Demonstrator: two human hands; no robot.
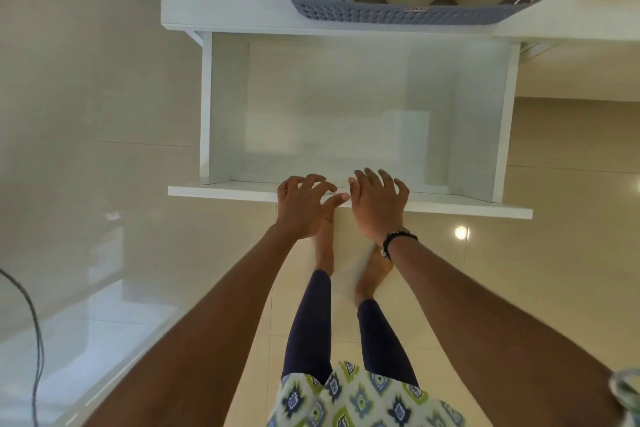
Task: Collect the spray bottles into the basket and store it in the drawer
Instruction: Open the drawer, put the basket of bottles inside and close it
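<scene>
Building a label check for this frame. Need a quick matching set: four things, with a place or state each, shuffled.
Things:
1. basket
2. drawer
3. left hand
4. bracelet

Place or state:
A. pulled open, nothing inside
B. on the right wrist
C. on the white top, holding three bottles
D. fingers spread at the drawer front, left of the other hand

Pairs: 1-C, 2-A, 3-D, 4-B
</scene>
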